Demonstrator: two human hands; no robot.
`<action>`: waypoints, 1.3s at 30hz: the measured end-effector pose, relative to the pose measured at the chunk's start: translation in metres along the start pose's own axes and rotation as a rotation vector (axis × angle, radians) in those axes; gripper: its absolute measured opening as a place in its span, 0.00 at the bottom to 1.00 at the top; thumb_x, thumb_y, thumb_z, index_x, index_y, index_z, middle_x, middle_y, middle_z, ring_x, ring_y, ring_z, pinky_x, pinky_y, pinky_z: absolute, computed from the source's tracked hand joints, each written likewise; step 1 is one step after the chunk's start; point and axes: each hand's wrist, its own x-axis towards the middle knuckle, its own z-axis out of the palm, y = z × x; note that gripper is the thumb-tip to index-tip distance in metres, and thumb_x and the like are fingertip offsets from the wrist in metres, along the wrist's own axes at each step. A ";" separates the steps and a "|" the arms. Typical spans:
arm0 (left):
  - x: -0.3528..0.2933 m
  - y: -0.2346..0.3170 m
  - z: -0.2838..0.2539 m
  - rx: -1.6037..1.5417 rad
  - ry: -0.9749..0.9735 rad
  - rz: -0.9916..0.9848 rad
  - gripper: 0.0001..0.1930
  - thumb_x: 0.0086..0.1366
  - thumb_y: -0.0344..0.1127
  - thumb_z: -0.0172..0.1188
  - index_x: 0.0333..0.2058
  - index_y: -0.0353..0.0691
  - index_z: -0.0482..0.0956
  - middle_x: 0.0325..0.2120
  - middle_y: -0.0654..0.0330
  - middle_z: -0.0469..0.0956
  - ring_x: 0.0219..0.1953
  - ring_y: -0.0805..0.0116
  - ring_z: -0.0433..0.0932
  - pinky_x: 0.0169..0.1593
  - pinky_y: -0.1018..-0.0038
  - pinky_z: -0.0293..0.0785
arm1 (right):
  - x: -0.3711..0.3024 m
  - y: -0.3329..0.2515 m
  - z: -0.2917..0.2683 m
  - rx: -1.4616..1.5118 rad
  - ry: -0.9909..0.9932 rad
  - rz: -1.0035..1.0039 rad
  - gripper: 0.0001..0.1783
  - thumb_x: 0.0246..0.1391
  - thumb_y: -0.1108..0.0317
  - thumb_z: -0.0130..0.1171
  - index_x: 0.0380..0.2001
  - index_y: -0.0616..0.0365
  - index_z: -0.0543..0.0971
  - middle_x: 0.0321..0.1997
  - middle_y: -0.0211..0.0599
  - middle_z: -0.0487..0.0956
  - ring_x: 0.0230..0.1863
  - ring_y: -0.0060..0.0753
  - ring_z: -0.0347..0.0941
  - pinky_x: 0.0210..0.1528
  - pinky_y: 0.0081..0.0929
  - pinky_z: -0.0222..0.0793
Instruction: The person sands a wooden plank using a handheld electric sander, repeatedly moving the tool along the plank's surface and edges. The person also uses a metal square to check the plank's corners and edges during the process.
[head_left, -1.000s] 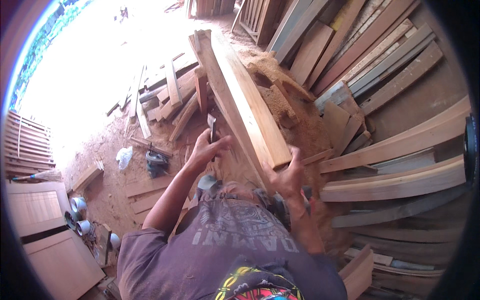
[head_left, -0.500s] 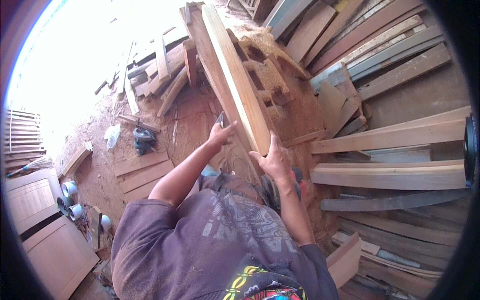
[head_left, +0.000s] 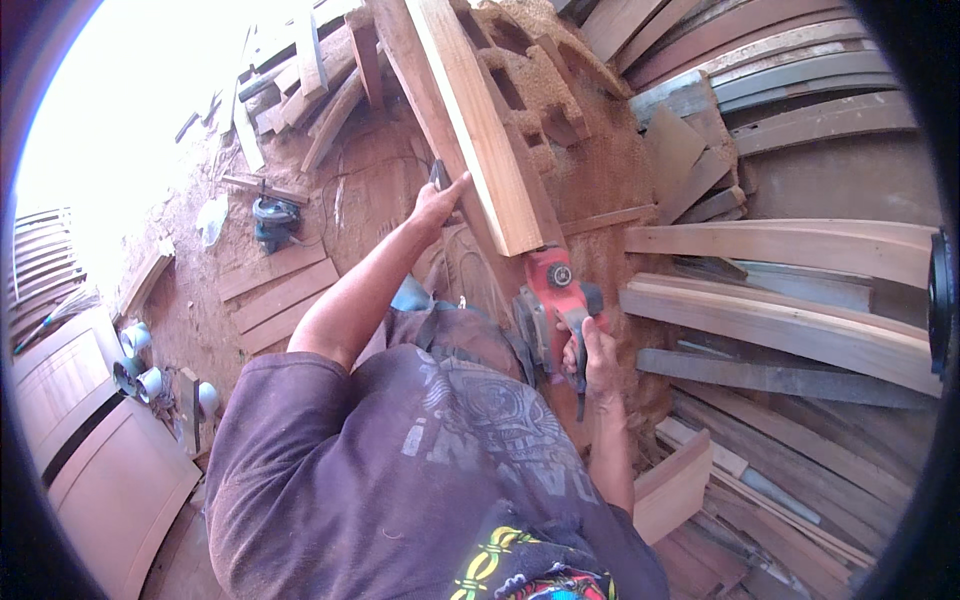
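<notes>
A pale squared timber (head_left: 480,130) lies lengthwise on a reddish-brown plank (head_left: 415,80), its near end toward me. My left hand (head_left: 438,205) is closed at the timber's left side, fingertips against its edge. A small dark flat piece (head_left: 439,174) sticks up from that hand; its kind is hard to make out. Lower right, my right hand (head_left: 592,358) wraps round the handle of a red electric hand planer (head_left: 557,285). The planer's front sits right at the timber's near end; whether they touch cannot be told.
Stacked boards (head_left: 780,240) fill the right side. Hollow blocks (head_left: 530,80) coated in sawdust stand beyond the timber. On the floor at left are a blue-grey power tool (head_left: 275,218), flat boards (head_left: 285,305), a plastic bag (head_left: 211,218) and panelled doors (head_left: 120,490).
My right hand has left the timber's near end and now grips the red planer, which has come up into view there. The left hand stays by the timber's side; the whole view has shifted.
</notes>
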 end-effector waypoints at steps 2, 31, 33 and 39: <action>-0.001 0.007 0.004 0.017 -0.005 -0.019 0.32 0.67 0.62 0.73 0.55 0.40 0.85 0.47 0.58 0.86 0.46 0.63 0.84 0.44 0.59 0.82 | -0.011 -0.009 0.008 0.018 0.071 -0.046 0.37 0.78 0.36 0.46 0.49 0.66 0.82 0.25 0.25 0.73 0.24 0.17 0.67 0.25 0.21 0.63; 0.009 -0.027 0.006 -0.024 0.003 0.069 0.34 0.66 0.62 0.73 0.50 0.32 0.84 0.41 0.55 0.87 0.40 0.65 0.87 0.36 0.64 0.86 | 0.100 -0.211 0.150 -0.337 -0.063 -0.297 0.32 0.75 0.38 0.51 0.35 0.60 0.79 0.25 0.26 0.73 0.18 0.15 0.66 0.19 0.21 0.61; 0.017 -0.022 0.007 0.070 0.031 0.051 0.22 0.69 0.55 0.70 0.48 0.41 0.86 0.38 0.62 0.87 0.35 0.71 0.84 0.34 0.68 0.83 | 0.140 -0.242 0.169 -0.399 -0.066 -0.337 0.34 0.73 0.36 0.51 0.37 0.61 0.81 0.20 0.22 0.70 0.17 0.16 0.64 0.19 0.22 0.60; 0.020 -0.021 0.006 0.076 0.111 0.034 0.17 0.69 0.51 0.70 0.47 0.46 0.87 0.34 0.68 0.86 0.33 0.74 0.83 0.32 0.69 0.80 | 0.122 -0.233 0.161 -0.366 -0.156 -0.295 0.35 0.74 0.34 0.48 0.33 0.58 0.78 0.20 0.21 0.69 0.18 0.15 0.65 0.20 0.22 0.61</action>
